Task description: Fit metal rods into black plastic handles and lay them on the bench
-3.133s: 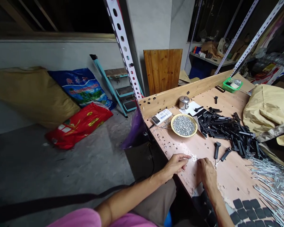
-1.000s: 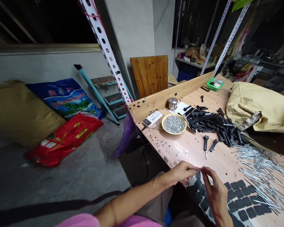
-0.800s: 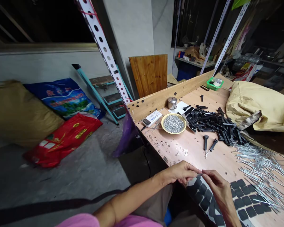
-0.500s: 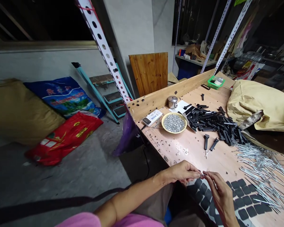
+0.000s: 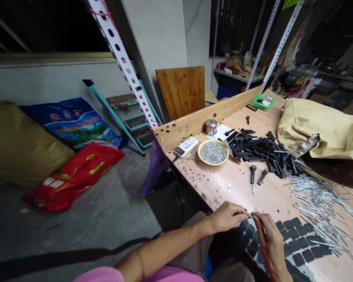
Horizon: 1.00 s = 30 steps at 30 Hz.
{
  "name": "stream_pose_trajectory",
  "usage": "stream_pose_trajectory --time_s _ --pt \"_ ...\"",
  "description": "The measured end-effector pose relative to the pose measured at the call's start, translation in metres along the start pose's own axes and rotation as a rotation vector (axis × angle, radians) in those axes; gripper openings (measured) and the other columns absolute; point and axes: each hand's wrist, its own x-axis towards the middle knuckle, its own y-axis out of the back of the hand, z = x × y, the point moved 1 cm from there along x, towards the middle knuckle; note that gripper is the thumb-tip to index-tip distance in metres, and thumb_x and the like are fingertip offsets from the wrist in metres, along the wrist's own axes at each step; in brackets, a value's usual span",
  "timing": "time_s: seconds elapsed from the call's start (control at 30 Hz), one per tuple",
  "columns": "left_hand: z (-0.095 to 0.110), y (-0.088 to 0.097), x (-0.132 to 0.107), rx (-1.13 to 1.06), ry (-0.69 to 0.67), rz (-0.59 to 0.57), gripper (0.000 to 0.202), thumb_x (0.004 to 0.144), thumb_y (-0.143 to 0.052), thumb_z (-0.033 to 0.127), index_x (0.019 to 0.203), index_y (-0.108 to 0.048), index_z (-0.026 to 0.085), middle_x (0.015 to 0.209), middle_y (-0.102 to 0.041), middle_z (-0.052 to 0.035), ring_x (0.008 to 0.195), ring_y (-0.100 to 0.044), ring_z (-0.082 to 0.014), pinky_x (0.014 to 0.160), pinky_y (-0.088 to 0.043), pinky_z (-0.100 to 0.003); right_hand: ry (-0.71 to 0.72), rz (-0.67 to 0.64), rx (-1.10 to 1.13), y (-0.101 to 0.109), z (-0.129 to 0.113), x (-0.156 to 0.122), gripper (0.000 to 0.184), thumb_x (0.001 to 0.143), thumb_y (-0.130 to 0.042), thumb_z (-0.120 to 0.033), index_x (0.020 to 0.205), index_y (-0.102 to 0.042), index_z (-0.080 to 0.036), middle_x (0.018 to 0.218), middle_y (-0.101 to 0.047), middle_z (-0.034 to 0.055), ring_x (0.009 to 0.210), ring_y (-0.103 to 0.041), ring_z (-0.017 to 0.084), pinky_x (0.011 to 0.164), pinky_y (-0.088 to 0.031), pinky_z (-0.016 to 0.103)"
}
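Note:
My left hand (image 5: 227, 217) and my right hand (image 5: 270, 237) meet fingertip to fingertip over the near edge of the workbench. Both pinch a thin metal piece (image 5: 250, 216), mostly covered by the fingers, so its full shape cannot be made out. Beneath the hands lies a sheet with rows of dark rounded-square pads (image 5: 294, 234). Loose thin metal rods (image 5: 320, 199) are heaped right of my right hand. Farther back, two black plastic parts (image 5: 253, 172) lie apart from a pile of similar black parts (image 5: 259, 149). A yellow bowl (image 5: 201, 158) holds many small metal nuts.
Small hardware bits (image 5: 223, 185) are scattered beside the bowl. A white device (image 5: 186, 147) and a metal cup (image 5: 211, 127) stand near the wooden rail (image 5: 176, 129). A large tan sack (image 5: 320, 125) and a green basket (image 5: 264, 102) occupy the back right. A perforated post (image 5: 126, 66) rises at left.
The view has turned slightly, so the bench contents appear shifted left. My hands stay together at the fingertips, still pinching the thin metal piece.

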Motion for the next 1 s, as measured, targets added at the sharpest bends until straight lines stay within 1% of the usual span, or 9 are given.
stream_pose_trajectory --time_s 0.1,0.2,0.27,0.43,0.57,0.63,0.8,0.9,1.0 --pt "-0.001 -0.002 0.001 -0.011 0.014 -0.015 0.022 0.084 -0.055 0.021 0.097 -0.071 0.014 0.093 -0.073 -0.0043 0.083 -0.067 -0.0135 0.074 -0.048 -0.017 0.033 -0.003 -0.035 -0.001 0.001 -0.001 0.029 0.094 -0.034 -0.040 0.085 -0.056 -0.023 0.073 -0.062 0.0025 0.065 -0.062 0.014 0.059 -0.048 0.023" --pt "-0.003 -0.005 0.002 0.083 -0.089 0.013 0.022 0.085 -0.055 0.021 0.099 -0.070 0.015 0.097 -0.072 -0.0060 0.088 -0.067 -0.0147 0.080 -0.046 -0.018 0.090 0.026 -0.086 0.000 0.004 0.000 0.031 0.095 -0.032 -0.041 0.081 -0.054 -0.023 0.067 -0.060 0.0009 0.059 -0.060 0.013 0.056 -0.046 0.022" --pt "-0.005 -0.006 0.002 0.123 -0.132 -0.005 0.022 0.085 -0.055 0.022 0.101 -0.070 0.017 0.098 -0.072 -0.0047 0.089 -0.066 -0.0143 0.081 -0.046 -0.018 0.112 0.017 -0.094 0.002 0.006 0.001 0.035 0.095 -0.030 -0.043 0.077 -0.052 -0.023 0.062 -0.058 -0.0001 0.055 -0.058 0.012 0.052 -0.045 0.021" --pt "-0.001 -0.001 0.001 0.210 -0.213 -0.110 0.023 0.088 -0.052 0.024 0.102 -0.069 0.016 0.093 -0.073 -0.0046 0.082 -0.067 -0.0125 0.076 -0.047 -0.016 0.051 -0.139 -0.027 0.009 0.007 0.001 0.044 0.094 -0.026 -0.049 0.067 -0.050 -0.023 0.055 -0.054 -0.0021 0.047 -0.053 0.011 0.047 -0.042 0.020" --pt "0.001 -0.004 -0.003 0.467 -0.305 -0.090 0.030 0.092 -0.043 0.029 0.100 -0.069 0.016 0.086 -0.072 -0.0085 0.078 -0.067 -0.0161 0.071 -0.047 -0.021 -0.030 -0.139 -0.039 0.007 0.006 0.002 0.054 0.091 -0.022 -0.056 0.052 -0.040 -0.023 0.044 -0.044 -0.0032 0.039 -0.044 0.010 0.042 -0.036 0.020" --pt "0.000 -0.008 -0.004 0.508 -0.299 -0.073 0.032 0.093 -0.041 0.029 0.098 -0.070 0.017 0.083 -0.072 -0.0086 0.076 -0.066 -0.0164 0.069 -0.048 -0.022 -0.085 -0.121 -0.047 0.005 0.005 0.003 0.057 0.089 -0.021 -0.061 0.050 -0.039 -0.023 0.042 -0.043 -0.0029 0.038 -0.043 0.010 0.041 -0.035 0.021" --pt "-0.001 -0.014 -0.003 0.270 -0.227 0.011 0.025 0.090 -0.046 0.024 0.100 -0.069 0.019 0.090 -0.072 -0.0047 0.081 -0.066 -0.0138 0.077 -0.048 -0.020 -0.237 -0.092 0.001 0.002 -0.004 0.003 0.059 0.086 -0.020 -0.065 0.055 -0.047 -0.023 0.045 -0.051 -0.0008 0.041 -0.049 0.012 0.043 -0.037 0.022" --pt "0.000 -0.018 -0.003 0.238 -0.179 0.046 0.027 0.090 -0.046 0.024 0.106 -0.067 0.019 0.098 -0.071 -0.0056 0.087 -0.066 -0.0154 0.081 -0.048 -0.021 -0.349 -0.087 0.016 0.000 -0.004 0.004 0.060 0.083 -0.019 -0.070 0.055 -0.046 -0.024 0.046 -0.052 0.0004 0.042 -0.050 0.014 0.043 -0.038 0.024" --pt "-0.002 -0.022 0.003 0.264 -0.117 0.067 0.030 0.090 -0.044 0.024 0.113 -0.063 0.023 0.106 -0.069 -0.0051 0.095 -0.065 -0.0172 0.085 -0.047 -0.024 -0.454 -0.179 0.024 -0.009 0.008 0.010 0.063 0.084 -0.012 -0.069 0.052 -0.041 -0.024 0.044 -0.052 0.0014 0.042 -0.050 0.016 0.044 -0.039 0.025"
